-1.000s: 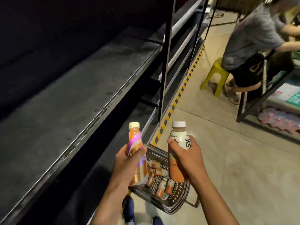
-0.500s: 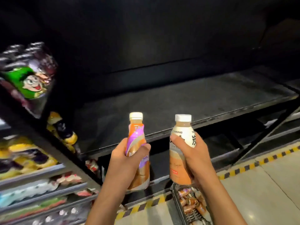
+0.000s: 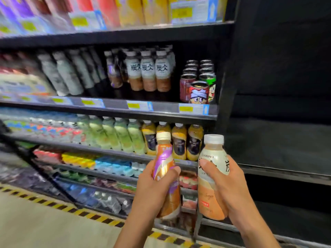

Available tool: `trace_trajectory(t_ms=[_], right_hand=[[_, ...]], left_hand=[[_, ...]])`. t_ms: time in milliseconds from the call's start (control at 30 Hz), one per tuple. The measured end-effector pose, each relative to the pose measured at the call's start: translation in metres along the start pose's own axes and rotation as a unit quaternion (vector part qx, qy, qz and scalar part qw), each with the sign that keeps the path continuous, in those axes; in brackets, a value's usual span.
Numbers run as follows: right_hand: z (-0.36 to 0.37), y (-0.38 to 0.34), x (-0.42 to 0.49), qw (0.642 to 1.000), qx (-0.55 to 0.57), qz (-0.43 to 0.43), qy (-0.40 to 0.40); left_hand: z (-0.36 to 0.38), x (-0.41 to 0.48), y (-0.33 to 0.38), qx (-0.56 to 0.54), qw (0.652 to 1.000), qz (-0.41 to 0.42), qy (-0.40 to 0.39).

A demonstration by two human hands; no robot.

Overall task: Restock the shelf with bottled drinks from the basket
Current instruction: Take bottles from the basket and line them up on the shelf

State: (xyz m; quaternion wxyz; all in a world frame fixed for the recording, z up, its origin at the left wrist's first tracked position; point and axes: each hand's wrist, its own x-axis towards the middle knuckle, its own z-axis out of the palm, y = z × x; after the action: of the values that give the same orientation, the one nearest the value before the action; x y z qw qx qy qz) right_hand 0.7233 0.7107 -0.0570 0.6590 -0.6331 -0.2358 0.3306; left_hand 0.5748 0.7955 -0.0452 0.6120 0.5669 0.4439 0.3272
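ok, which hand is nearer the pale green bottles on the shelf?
Left. The left hand, holding the purple-orange bottle, is below and right of the green bottles; the right hand, holding the white-label bottle, is further right.

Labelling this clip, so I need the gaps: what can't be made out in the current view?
Head view:
Basket: outside the frame.
Drinks at the left: smeared by motion blur.
Price tags: too blurred to read.
White bottle: label partly covered by the right hand.
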Motion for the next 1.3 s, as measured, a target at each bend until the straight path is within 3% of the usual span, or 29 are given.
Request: trace_trajectory(t_ms=[433,700,1000,1300], right_hand=[[0.163,-0.021,0.027,0.994,-0.038,-0.083,-0.065],[0.233,-0.059,0.103,0.987,-0.036,-0.136,-0.075],[0.284,-0.101,0.169,0.991,0.005,-0.129,-0.044],[0.307,-0.125,0.219,0.998,0.002,-0.066,-0.015]], left_hand=[[-0.139,0.069,0.034,-0.03,0.995,0.086,0.034],[-0.167,0.173,0.089,-0.044,0.987,0.154,0.031],[-0.181,0.268,0.128,-0.027,0.981,0.191,0.014],[-0.186,0.367,0.149,0.006,0.993,0.109,-0.034]])
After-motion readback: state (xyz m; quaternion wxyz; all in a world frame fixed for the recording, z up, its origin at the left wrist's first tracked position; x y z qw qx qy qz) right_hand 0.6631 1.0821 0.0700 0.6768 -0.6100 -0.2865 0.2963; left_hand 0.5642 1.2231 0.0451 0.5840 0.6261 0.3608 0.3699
